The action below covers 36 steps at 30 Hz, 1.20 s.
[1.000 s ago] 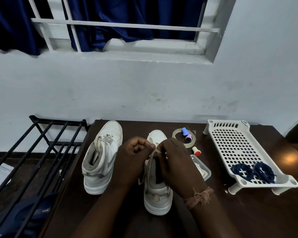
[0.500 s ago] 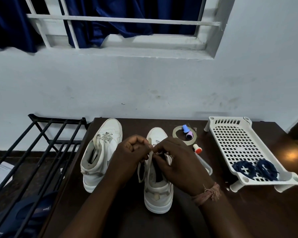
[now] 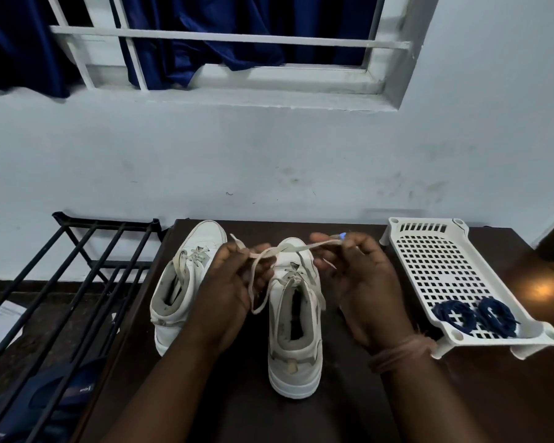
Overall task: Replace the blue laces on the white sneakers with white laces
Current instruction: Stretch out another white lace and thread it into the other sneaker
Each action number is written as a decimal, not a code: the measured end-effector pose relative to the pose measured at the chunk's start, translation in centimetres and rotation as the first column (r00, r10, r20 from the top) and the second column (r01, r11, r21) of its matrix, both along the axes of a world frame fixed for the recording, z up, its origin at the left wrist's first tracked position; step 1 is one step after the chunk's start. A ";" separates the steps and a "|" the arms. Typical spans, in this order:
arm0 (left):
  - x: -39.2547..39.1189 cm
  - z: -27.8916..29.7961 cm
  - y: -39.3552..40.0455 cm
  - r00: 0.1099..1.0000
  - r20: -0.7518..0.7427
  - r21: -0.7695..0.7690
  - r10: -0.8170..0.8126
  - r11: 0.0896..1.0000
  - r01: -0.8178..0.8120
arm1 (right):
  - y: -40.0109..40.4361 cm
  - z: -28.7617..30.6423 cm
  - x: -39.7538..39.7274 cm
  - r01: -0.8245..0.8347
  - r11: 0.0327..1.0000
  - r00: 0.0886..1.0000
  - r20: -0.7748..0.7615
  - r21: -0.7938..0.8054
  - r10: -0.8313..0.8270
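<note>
Both hands are up over the right-hand sneaker (image 3: pixel 294 318), and each one grips the white lace (image 3: pixel 288 249). The left hand (image 3: pixel 234 282) has its fingers curled round one end, with a loop of lace hanging beside its palm. The right hand (image 3: pixel 359 282) pinches the other end, and the lace runs taut between them above the toe of the shoe. That sneaker stands on the dark tabletop (image 3: pixel 493 394), heel toward the camera, white lace threaded through its eyelets. Just beside it on the left sits the second sneaker (image 3: pixel 186 282), already strung in white. Over on the right, a white perforated tray (image 3: pixel 435 260) rests on the tabletop with two coiled blue laces (image 3: pixel 474 316) in its near end. A black metal rack (image 3: pixel 77 266) stands left of the tabletop.
</note>
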<state>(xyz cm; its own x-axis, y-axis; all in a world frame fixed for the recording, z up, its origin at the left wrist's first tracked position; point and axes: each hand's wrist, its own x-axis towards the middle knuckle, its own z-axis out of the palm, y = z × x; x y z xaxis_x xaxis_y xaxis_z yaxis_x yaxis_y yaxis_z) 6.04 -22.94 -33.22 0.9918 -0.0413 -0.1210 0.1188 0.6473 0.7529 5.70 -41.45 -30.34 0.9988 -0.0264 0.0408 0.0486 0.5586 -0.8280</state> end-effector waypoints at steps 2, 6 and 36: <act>0.5 -0.3 0.8 0.999 -0.037 -0.185 0.003 0.983 -0.010 | -1.4 0.3 0.5 -0.010 0.935 0.989 -0.135 0.353 0.062; 1.3 -0.6 2.3 0.985 -0.109 -0.067 0.130 0.988 -0.138 | -4.4 -1.0 1.8 0.107 0.985 0.963 -0.260 0.135 -0.070; -0.1 -2.4 0.4 0.968 0.250 0.935 -0.023 0.266 -0.235 | -3.9 -1.7 0.0 -0.084 0.456 0.985 -0.006 -0.886 0.170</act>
